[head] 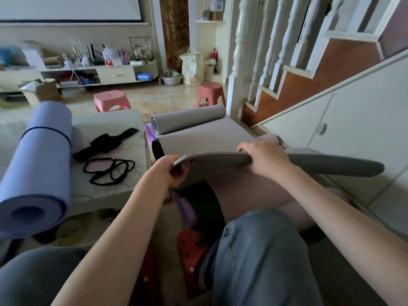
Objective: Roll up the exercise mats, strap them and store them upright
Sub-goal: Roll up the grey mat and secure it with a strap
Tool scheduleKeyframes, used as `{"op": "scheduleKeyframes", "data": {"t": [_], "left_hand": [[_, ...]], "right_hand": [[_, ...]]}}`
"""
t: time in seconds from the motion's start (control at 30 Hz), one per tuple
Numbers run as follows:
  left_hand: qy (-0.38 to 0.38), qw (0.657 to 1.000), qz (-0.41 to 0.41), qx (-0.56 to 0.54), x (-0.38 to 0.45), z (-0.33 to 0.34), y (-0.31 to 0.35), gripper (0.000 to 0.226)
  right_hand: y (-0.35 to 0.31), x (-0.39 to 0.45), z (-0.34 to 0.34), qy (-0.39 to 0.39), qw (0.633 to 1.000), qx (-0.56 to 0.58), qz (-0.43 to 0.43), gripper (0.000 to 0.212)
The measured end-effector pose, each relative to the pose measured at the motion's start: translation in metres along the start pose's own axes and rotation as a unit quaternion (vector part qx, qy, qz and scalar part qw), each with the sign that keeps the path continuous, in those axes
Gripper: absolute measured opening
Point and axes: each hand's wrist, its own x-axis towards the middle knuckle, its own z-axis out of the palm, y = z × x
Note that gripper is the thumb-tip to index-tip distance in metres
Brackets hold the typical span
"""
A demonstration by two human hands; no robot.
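Observation:
A grey exercise mat (205,138) lies stretched out ahead of me, its far end curled into a roll (187,117). Its near edge is lifted and bent back. My left hand (171,171) grips the near left corner of that edge. My right hand (263,156) grips the same edge further right, fingers curled over the top. Under the grey mat lie a purple mat (149,133), a black mat (204,202) and a pink one (254,191). A blue mat (42,164), rolled and bound with a dark band, lies on the low table (114,120) at my left.
On the low table lie black straps (106,143) and thin black elastic loops (109,171). Two pink plastic stools (111,100) stand on the floor beyond. A white staircase panel (353,120) runs along the right. My knees and a red clog (191,246) are below.

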Motion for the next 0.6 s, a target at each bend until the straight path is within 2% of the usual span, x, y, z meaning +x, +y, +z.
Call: {"op": "scheduleKeyframes", "data": {"t": [0.07,0.1,0.2,0.3,0.37,0.4,0.43,0.47,0.5,0.53,0.6], "left_hand": [[0.005,1.000,0.021,-0.006,-0.025,-0.016,0.012,0.032],[0.004,0.999,0.029,-0.016,-0.038,-0.024,0.019,0.031],[0.010,0.996,0.060,-0.068,-0.073,-0.043,0.044,0.044],[0.037,0.981,0.091,-0.170,-0.108,-0.052,0.056,0.031],[0.055,0.976,0.162,-0.135,-0.125,-0.051,0.052,0.049],[0.084,0.966,0.242,-0.040,-0.134,-0.049,0.046,0.058],[0.124,0.917,0.362,0.114,-0.141,-0.046,0.035,0.061],[0.134,0.821,0.484,0.272,-0.148,-0.042,0.021,0.064],[0.107,0.711,0.567,0.402,-0.154,-0.037,0.004,0.069],[0.068,0.623,0.592,0.507,-0.156,-0.031,-0.011,0.074],[0.028,0.488,0.560,0.670,-0.152,-0.023,-0.034,0.085]], "right_hand": [[-0.002,-0.011,-0.017,-0.035,0.999,-0.005,0.040,0.013],[-0.008,-0.015,-0.024,-0.044,0.998,0.006,0.045,0.022],[-0.045,-0.025,-0.042,-0.019,0.999,-0.001,0.034,0.043],[-0.083,-0.033,-0.056,0.008,0.999,-0.044,-0.014,0.052],[-0.101,-0.037,-0.062,0.015,0.998,-0.047,-0.041,0.050],[-0.110,-0.037,-0.064,0.011,0.998,-0.040,-0.045,0.049],[-0.117,-0.037,-0.065,0.000,0.999,-0.030,-0.044,0.050],[-0.122,-0.036,-0.066,-0.018,0.999,-0.017,-0.041,0.049],[-0.126,-0.037,-0.068,-0.033,0.999,0.003,-0.038,0.048],[-0.127,-0.038,-0.071,-0.042,0.998,0.032,-0.031,0.047],[-0.124,-0.042,-0.072,-0.044,0.994,0.105,0.001,0.044]]}}
